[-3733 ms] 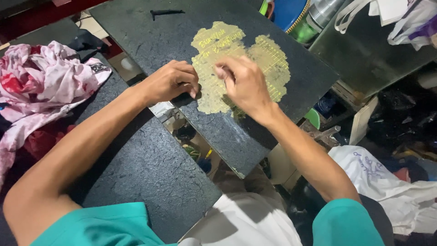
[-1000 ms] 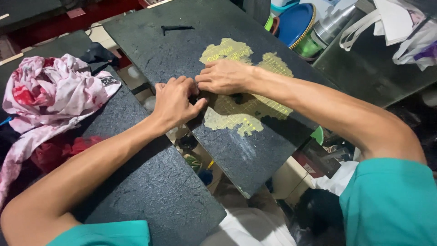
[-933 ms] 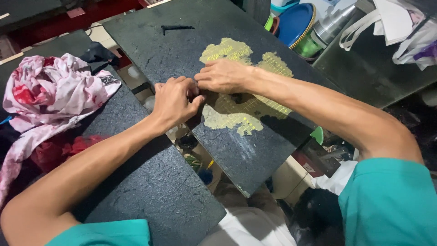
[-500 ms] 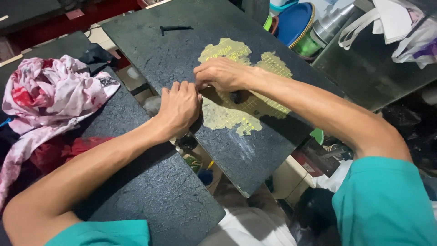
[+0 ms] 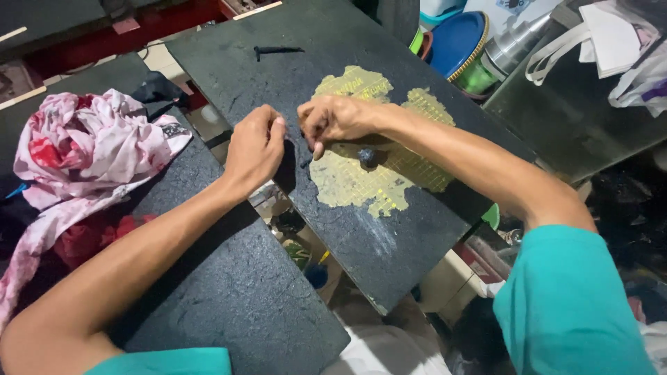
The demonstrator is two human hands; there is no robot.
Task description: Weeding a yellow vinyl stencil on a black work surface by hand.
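A dark, rough-surfaced board (image 5: 389, 250) lies tilted in front of me, with a large yellowish gridded patch (image 5: 361, 180) where the black layer is gone. My right hand (image 5: 333, 118) is at the patch's left edge, fingers curled and thumb tip pressing down on the surface. My left hand (image 5: 253, 146) sits just left of it at the board's edge, fingers curled shut, nothing visible in it. A small dark lump (image 5: 366, 156) lies on the patch next to my right hand.
A second dark board (image 5: 229, 292) lies under my left forearm. A pink and red patterned cloth (image 5: 90, 146) is bunched at the left. A small black tool (image 5: 278, 50) lies at the board's far end. Blue and green bowls (image 5: 458, 48) and white bags (image 5: 611, 42) stand at the back right.
My right hand has drawn back to the patch's left edge, uncovering the dark lump. My left hand has shifted slightly up, close beside the right.
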